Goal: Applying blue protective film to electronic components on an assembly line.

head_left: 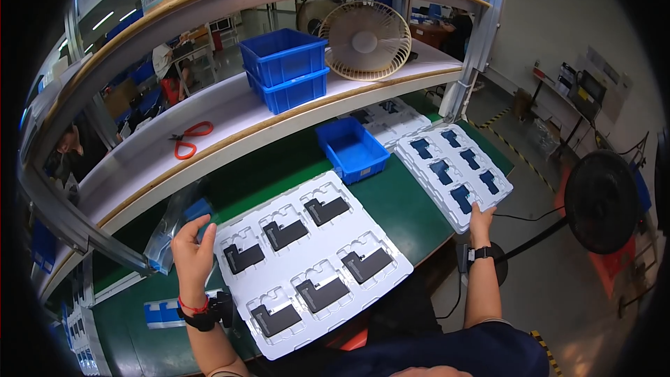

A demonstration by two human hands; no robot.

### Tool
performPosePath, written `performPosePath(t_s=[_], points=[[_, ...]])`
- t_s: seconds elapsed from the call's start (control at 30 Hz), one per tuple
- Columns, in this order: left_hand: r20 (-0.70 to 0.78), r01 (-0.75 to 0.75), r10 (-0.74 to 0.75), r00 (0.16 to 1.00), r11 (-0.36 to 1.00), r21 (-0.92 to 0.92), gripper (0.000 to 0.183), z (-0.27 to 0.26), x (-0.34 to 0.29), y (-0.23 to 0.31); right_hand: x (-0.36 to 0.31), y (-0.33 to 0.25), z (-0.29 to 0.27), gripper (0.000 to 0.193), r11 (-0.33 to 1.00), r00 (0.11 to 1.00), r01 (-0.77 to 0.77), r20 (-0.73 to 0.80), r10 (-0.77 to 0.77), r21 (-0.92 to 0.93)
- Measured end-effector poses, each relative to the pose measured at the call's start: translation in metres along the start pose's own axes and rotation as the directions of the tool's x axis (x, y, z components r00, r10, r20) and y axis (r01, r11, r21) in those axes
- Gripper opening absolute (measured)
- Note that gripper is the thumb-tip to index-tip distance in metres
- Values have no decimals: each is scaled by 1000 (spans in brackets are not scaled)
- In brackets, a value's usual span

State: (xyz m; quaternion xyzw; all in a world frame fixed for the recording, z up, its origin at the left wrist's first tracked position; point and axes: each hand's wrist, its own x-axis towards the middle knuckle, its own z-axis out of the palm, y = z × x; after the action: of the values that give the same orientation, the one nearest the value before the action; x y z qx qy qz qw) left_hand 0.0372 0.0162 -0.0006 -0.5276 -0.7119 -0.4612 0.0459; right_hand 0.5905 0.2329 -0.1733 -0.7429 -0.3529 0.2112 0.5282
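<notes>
A white plastic tray (317, 220) lies in front of me, with several flat black L-shaped parts (322, 293) seated in its moulded pockets. Beside its left edge my left hand (194, 255) is raised with nothing in it, thumb and fingers apart. At the right, a second white tray (419, 188) holds several smaller dark blue parts (440, 172). My right hand (481, 225) grips that tray's near edge; some of its fingers are hidden underneath. A blue bin (352, 146) stands between the two trays at the back.
A shelf above the green bench (405, 213) carries stacked blue bins (286, 70), a fan (364, 42) and red-handled scissors (190, 141). Another tray (391, 120) lies behind. A black fan (601, 192) stands at the right. Clear plastic bags (167, 234) lie near my left hand.
</notes>
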Motion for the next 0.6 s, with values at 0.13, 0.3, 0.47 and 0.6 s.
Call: performPosePath(t_s=[0.13, 0.3, 0.47, 0.6], points=[[-23, -18, 18, 1000, 999, -27, 24, 0, -1, -3, -3, -1, -6, 85, 1000, 999, 3, 47, -3, -11], [-7, 5, -6, 1000, 997, -71, 24, 4, 2, 0, 22, 14, -13, 85, 999, 998, 52, 27, -52, -8], [29, 30, -26, 999, 991, -133, 24, -11, -4, -11, -19, -31, -3, 85, 835, 919, 301, -94, -383, -461], [141, 42, 14, 990, 919, -392, 35, 3, 1, -4, -67, -127, -6, 66, 712, 719, 694, 140, -680, -107]])
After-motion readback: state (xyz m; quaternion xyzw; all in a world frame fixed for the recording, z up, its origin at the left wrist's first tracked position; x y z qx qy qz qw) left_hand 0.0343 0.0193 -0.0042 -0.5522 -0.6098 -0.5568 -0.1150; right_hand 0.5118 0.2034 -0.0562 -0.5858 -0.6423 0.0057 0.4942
